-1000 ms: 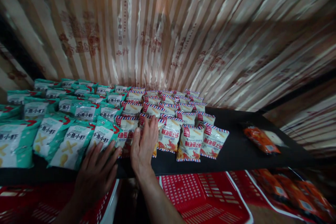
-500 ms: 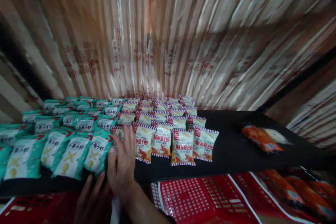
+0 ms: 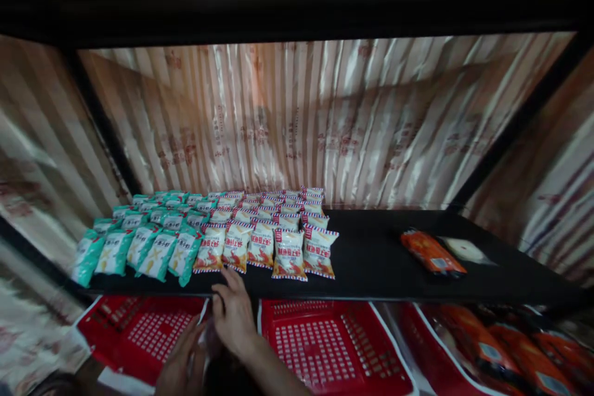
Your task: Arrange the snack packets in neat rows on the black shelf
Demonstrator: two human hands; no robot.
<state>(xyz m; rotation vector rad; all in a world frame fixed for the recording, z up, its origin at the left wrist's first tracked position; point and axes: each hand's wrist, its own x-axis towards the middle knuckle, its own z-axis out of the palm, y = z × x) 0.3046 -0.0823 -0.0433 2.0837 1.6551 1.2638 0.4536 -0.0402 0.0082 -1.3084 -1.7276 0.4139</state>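
Observation:
My right hand point(image 3: 234, 314) is at the front edge of the black shelf point(image 3: 366, 272), just below the front row of cream snack bags. Its fingers are apart and loosely bent, with nothing seen in them. Lower and to the left, my left hand point(image 3: 182, 356) is over a red basket point(image 3: 158, 331), fingers stretched out; it is dim and blurred. Closest to my right hand stand a cream snack bag point(image 3: 210, 249) with a striped edge and another cream bag point(image 3: 236, 244). Teal-and-white snack bags point(image 3: 159, 255) stand in rows to their left.
An orange packet point(image 3: 431, 252) and a flat clear packet with a pale item point(image 3: 464, 250) lie on the shelf's right. Below are a second red basket point(image 3: 334, 346) and a basket of orange packets point(image 3: 492, 346). A striped curtain point(image 3: 278, 124) hangs behind; dark posts frame the sides.
The view has drawn back, bringing the upper shelf edge into sight. My right hand has come down from the front bags to the shelf edge. My left hand stays low, beneath the edge.

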